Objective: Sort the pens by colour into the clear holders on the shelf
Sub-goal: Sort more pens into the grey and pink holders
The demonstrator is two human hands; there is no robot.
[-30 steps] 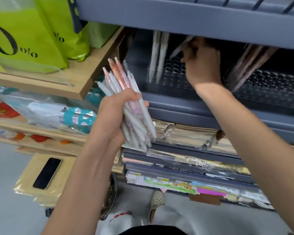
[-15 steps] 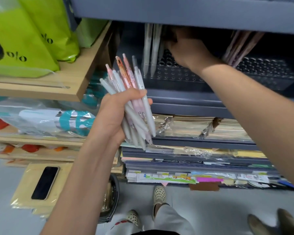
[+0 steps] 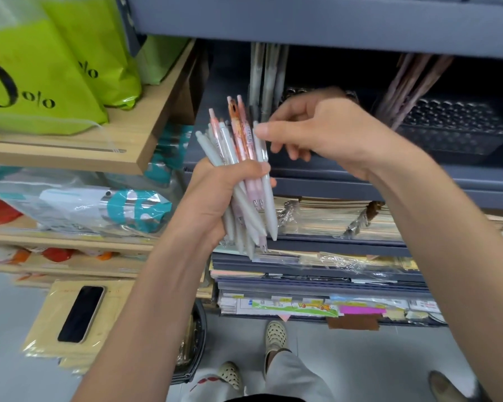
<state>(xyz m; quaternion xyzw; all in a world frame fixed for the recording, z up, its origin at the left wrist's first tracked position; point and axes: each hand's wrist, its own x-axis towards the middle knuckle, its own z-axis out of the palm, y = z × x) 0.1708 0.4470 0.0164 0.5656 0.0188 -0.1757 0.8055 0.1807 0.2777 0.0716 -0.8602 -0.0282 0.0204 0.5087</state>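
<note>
One pen bundle [image 3: 238, 140], left hand [image 3: 212, 195].

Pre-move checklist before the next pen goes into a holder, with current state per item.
1. Left hand grips pen bundle: ok.
2. Right hand at the bundle's tops, one pen pinched: cannot tell.
3. Bundle colours distinguishable, grey versus pink-orange: ok.
4. Left holder, pale pens upright: ok.
5. Left holder free slots: cannot tell, hand covers them.
6. Right holder shows open holes beside brownish pens: ok.
</note>
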